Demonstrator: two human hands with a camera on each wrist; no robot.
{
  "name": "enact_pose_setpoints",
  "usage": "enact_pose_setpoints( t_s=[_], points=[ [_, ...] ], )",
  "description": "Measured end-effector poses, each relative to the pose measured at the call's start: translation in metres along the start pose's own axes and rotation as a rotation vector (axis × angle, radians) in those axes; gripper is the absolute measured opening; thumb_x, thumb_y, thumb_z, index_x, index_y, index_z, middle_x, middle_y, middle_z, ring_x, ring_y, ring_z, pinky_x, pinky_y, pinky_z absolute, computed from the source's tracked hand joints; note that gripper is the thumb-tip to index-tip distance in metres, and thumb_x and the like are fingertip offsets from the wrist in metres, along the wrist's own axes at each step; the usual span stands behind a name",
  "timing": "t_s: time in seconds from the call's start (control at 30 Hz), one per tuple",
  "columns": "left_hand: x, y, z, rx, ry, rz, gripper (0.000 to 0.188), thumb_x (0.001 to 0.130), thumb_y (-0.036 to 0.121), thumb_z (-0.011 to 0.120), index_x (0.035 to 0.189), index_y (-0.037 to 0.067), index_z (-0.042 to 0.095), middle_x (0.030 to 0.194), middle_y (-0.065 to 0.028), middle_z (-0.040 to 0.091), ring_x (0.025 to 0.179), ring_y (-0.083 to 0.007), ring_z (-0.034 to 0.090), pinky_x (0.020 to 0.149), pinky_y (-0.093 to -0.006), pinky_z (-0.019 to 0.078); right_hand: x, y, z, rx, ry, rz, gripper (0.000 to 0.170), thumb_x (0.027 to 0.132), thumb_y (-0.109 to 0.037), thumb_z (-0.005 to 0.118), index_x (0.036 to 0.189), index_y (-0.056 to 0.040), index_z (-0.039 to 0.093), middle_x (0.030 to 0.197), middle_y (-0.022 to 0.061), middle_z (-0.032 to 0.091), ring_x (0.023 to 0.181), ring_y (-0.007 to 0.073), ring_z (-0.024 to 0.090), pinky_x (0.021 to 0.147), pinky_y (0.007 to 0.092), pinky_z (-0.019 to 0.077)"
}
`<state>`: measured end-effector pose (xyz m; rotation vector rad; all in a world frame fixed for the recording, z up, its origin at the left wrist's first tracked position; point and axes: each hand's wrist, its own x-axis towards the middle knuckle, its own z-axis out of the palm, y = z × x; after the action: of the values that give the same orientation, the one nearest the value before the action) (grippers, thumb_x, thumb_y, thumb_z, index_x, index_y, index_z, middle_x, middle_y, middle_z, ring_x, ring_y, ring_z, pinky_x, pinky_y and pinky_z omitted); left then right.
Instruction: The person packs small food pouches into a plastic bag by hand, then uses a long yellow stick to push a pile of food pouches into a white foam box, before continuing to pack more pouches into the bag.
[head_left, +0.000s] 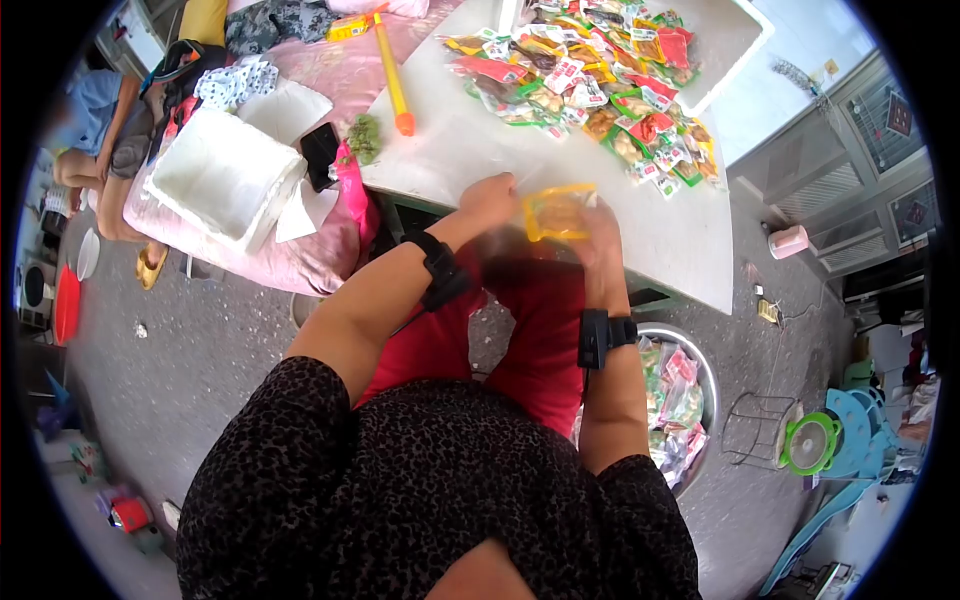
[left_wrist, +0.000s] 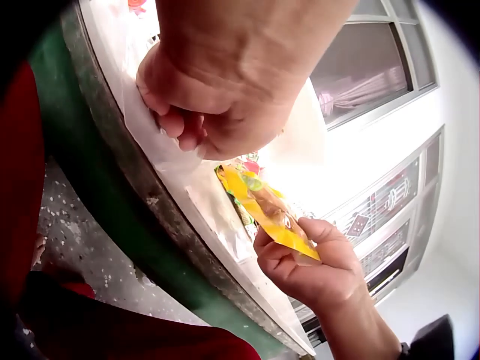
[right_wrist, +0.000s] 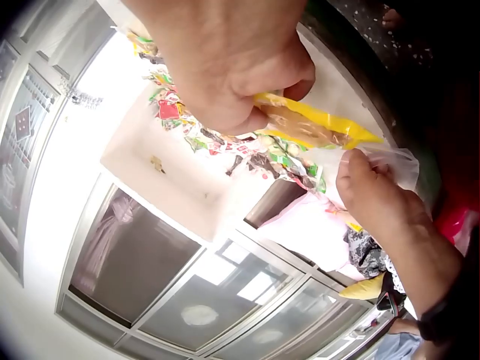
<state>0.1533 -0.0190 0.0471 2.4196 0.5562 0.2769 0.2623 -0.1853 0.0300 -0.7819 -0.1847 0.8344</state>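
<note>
In the head view, the left hand (head_left: 490,200) is above the near edge of the table (head_left: 440,150), at the center of the frame, its fingers curled. Just to its right in the frame, the right hand (head_left: 598,238) grips a yellow packet (head_left: 560,212), which looks blurred. A pile of small packets (head_left: 600,75) covers the upper middle of the frame, beside a white box (head_left: 735,45) at upper right. A yellow tube (head_left: 392,80) with an orange end lies on the table left of the pile. At upper left, an empty foam box (head_left: 222,178) sits on a pink bed (head_left: 160,215). At lower right, a metal basin (head_left: 712,390) on the floor holds more packets.

In the left wrist view, the left hand, at the top, has its fingers bent in over a clear bag (left_wrist: 154,139). At lower right, the right hand pinches the lower end of the yellow packet between thumb and fingers; the packet tilts toward upper left.

In the right wrist view, the right hand, at upper center, pinches one end of the yellow packet. The left hand, at right, pinches the clear bag close by the packet's other end.
</note>
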Motion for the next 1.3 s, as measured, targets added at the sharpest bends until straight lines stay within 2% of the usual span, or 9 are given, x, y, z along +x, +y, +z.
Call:
enact_pose_setpoints(
  t_s=[0.23, 0.43, 0.53, 0.67, 0.83, 1.03, 1.13, 1.23, 1.3],
  points=[
    [0.003, -0.011, 0.011, -0.018, 0.073, 0.091, 0.025, 0.073, 0.022, 0.047, 0.095, 0.011, 0.052, 0.08, -0.0147, 0.057, 0.077, -0.0311, 0.055, 0.063, -0.0406, 0.0414, 0.0, 0.003, 0.013, 0.088, 0.047, -0.03, 0.032, 0.065, 0.005, 0.044, 0.097, 0.0019, 0.043, 0.089, 0.0168, 0.053, 0.081, 0.0305, 0.056, 0.071, 0.0446, 0.0485],
    [-0.016, 0.007, 0.002, 0.252, 0.108, 0.3, 0.029, 0.074, 0.019, 0.047, 0.103, 0.019, 0.051, 0.075, -0.0115, 0.055, 0.074, -0.0284, 0.055, 0.06, -0.0383, 0.0432, -0.003, 0.01, 0.021, 0.059, 0.225, -0.008, 0.047, 0.067, 0.006, 0.047, 0.111, 0.0008, 0.029, 0.101, 0.0192, 0.045, 0.084, 0.033, 0.053, 0.066, 0.0487, 0.0479],
    [-0.017, 0.003, 0.002, 0.282, 0.109, 0.377, 0.028, 0.073, 0.017, 0.046, 0.1, 0.02, 0.053, 0.072, -0.0094, 0.053, 0.072, -0.0273, 0.054, 0.06, -0.0367, 0.0438, -0.004, 0.011, 0.017, 0.002, 0.332, 0.005, 0.053, 0.07, 0.003, 0.047, 0.117, -0.0026, 0.022, 0.104, 0.017, 0.041, 0.086, 0.0311, 0.05, 0.066, 0.0478, 0.0461],
    [-0.012, -0.006, 0.007, 0.313, 0.099, 0.439, 0.021, 0.073, 0.017, 0.045, 0.091, 0.016, 0.057, 0.072, -0.0092, 0.053, 0.071, -0.0267, 0.054, 0.061, -0.0375, 0.0438, 0.016, 0.032, -0.041, -0.269, 0.218, -0.125, 0.052, 0.072, 0.0, 0.048, 0.118, -0.0051, 0.023, 0.102, 0.0125, 0.042, 0.084, 0.0256, 0.048, 0.068, 0.042, 0.0427],
    [-0.006, -0.012, 0.011, 0.28, 0.103, 0.365, 0.02, 0.075, 0.02, 0.042, 0.082, 0.008, 0.057, 0.075, -0.0131, 0.054, 0.074, -0.0308, 0.054, 0.064, -0.0412, 0.0424, -0.032, -0.013, 0.031, -0.246, 0.29, -0.029, 0.054, 0.072, -0.008, 0.055, 0.119, -0.0049, 0.027, 0.1, 0.008, 0.046, 0.083, 0.0184, 0.048, 0.069, 0.0368, 0.0408],
    [0.0, 0.001, -0.004, 0.14, -0.14, 0.157, 0.027, 0.077, 0.022, 0.035, 0.08, 0.003, 0.053, 0.08, -0.019, 0.055, 0.076, -0.0327, 0.053, 0.065, -0.0421, 0.0412, -0.029, -0.017, 0.021, -1.159, 0.185, -0.238, 0.052, 0.068, -0.022, 0.063, 0.111, -0.0015, 0.042, 0.097, 0.0108, 0.052, 0.081, 0.0153, 0.05, 0.074, 0.0318, 0.0403],
    [0.002, -0.003, -0.005, 0.106, -0.154, 0.195, 0.026, 0.076, 0.022, 0.035, 0.077, 0.004, 0.054, 0.075, -0.0161, 0.057, 0.072, -0.0297, 0.054, 0.063, -0.0408, 0.0416, 0.0, -0.013, -0.004, -1.578, 0.324, -0.698, 0.044, 0.068, -0.024, 0.063, 0.101, 0.0014, 0.049, 0.089, 0.0107, 0.054, 0.076, 0.0154, 0.051, 0.069, 0.029, 0.0418],
    [0.0, 0.003, -0.017, 0.079, -0.3, 0.133, 0.026, 0.076, 0.022, 0.035, 0.077, 0.006, 0.054, 0.066, -0.0127, 0.056, 0.063, -0.0268, 0.055, 0.061, -0.0385, 0.042, 0.004, -0.029, 0.01, -1.825, 0.319, -0.489, 0.036, 0.07, -0.022, 0.061, 0.093, 0.003, 0.05, 0.082, 0.0101, 0.055, 0.072, 0.016, 0.053, 0.065, 0.0268, 0.0428],
    [-0.002, 0.001, -0.014, 0.05, -0.243, 0.152, 0.026, 0.077, 0.024, 0.035, 0.078, 0.006, 0.054, 0.062, -0.0113, 0.056, 0.057, -0.025, 0.055, 0.058, -0.0371, 0.0423, 0.003, -0.038, 0.02, -1.524, 0.259, -0.296, 0.027, 0.072, -0.018, 0.058, 0.089, 0.0027, 0.051, 0.082, 0.0096, 0.055, 0.071, 0.0157, 0.054, 0.061, 0.0259, 0.0432]
  ],
)
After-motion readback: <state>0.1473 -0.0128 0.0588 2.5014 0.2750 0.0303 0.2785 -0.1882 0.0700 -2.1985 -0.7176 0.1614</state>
